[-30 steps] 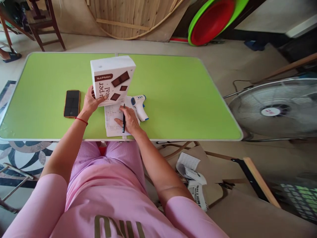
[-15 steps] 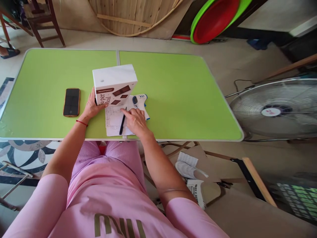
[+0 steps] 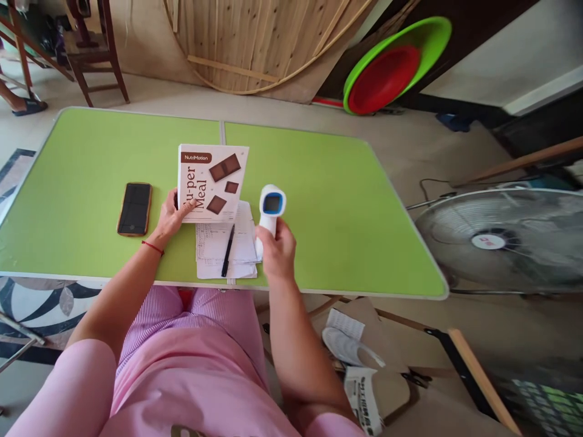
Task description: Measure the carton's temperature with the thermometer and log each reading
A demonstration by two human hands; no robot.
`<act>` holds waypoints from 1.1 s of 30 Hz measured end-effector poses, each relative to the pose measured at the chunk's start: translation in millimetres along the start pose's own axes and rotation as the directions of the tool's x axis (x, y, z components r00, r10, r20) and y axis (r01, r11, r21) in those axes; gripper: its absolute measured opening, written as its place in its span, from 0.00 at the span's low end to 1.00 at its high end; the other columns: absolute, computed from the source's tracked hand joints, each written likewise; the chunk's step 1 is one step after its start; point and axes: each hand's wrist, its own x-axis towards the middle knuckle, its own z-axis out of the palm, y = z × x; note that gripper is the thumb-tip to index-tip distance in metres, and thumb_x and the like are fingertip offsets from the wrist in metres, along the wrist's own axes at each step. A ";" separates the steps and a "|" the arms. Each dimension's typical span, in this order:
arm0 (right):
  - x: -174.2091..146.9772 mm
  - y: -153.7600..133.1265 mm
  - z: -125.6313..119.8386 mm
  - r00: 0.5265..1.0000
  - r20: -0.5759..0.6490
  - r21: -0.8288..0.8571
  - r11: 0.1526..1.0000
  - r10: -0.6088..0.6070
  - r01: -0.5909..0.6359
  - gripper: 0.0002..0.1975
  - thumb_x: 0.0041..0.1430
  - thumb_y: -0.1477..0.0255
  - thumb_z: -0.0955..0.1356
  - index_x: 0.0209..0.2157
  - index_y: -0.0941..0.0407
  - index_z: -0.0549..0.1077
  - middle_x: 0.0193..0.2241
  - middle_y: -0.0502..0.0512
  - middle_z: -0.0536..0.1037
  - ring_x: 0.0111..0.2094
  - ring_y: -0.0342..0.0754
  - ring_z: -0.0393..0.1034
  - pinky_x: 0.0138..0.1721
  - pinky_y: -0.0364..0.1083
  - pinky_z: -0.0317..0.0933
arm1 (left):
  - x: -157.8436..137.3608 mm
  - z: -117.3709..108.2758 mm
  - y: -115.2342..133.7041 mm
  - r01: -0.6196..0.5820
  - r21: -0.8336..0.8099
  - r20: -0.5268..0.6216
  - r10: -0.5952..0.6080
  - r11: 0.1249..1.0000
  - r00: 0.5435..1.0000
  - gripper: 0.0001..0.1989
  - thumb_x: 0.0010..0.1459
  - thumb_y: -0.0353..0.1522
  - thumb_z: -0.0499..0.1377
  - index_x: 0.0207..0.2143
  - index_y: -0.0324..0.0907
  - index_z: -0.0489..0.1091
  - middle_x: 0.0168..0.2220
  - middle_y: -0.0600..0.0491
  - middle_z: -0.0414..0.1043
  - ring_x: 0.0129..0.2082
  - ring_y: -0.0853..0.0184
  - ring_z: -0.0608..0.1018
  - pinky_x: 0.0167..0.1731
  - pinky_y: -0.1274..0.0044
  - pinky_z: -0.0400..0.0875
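My left hand (image 3: 170,215) grips the lower left edge of a white and brown box (image 3: 223,193) printed "NutriMotion", its thumb on the front face. The box is held upright, its front toward me. In my right hand (image 3: 279,252) is a white infrared thermometer (image 3: 272,206) with a blue-rimmed screen, raised upright by its handle. Handwritten paper sheets (image 3: 212,246) lie on the table below the box, with a black pen (image 3: 228,252) slanting across them. Left of my left hand lies a phone (image 3: 135,209) in an orange-brown case, screen dark.
The green folding table (image 3: 337,212) has a metal rim and a centre seam. A large fan (image 3: 492,243) stands off its right end. A chair (image 3: 95,51) is beyond the far left corner; green and red basins (image 3: 387,67) lean at the back. A folding chair (image 3: 473,376) sits at lower right.
My right hand has picked up the thermometer from the papers and raised it upright. The box has tilted so its front faces me more fully. The view has shifted slightly.
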 end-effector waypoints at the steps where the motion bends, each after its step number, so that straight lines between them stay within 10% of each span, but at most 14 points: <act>1: -14.8 -12.6 8.3 0.997 0.066 0.138 0.990 0.027 -0.036 0.23 0.60 0.50 0.74 0.48 0.52 0.80 0.32 0.51 0.80 0.31 0.51 0.71 0.34 0.50 0.69 | -2.8 -0.5 2.3 -0.009 -0.001 0.024 0.009 1.000 1.000 0.46 0.53 0.71 0.71 0.55 0.44 0.77 0.56 0.39 0.88 0.57 0.40 0.87 0.59 0.50 0.83; 8: -58.6 -53.2 53.8 0.915 0.315 0.342 0.869 0.254 -0.359 0.25 0.59 0.43 0.73 0.41 0.51 0.80 0.26 0.49 0.74 0.27 0.48 0.66 0.28 0.48 0.62 | -12.8 -6.7 15.4 -0.099 0.014 0.176 0.095 0.995 0.980 0.44 0.64 0.69 0.65 0.64 0.46 0.75 0.63 0.40 0.86 0.63 0.42 0.86 0.64 0.53 0.81; 33: -57.3 -64.0 48.7 0.843 0.379 0.409 0.748 0.381 -0.522 0.35 0.44 0.38 0.84 0.40 0.51 0.81 0.28 0.49 0.77 0.28 0.46 0.67 0.28 0.48 0.61 | -20.6 -6.7 32.5 -0.089 0.009 0.246 0.084 0.996 0.966 0.45 0.67 0.69 0.63 0.65 0.43 0.74 0.62 0.39 0.85 0.59 0.45 0.87 0.60 0.58 0.82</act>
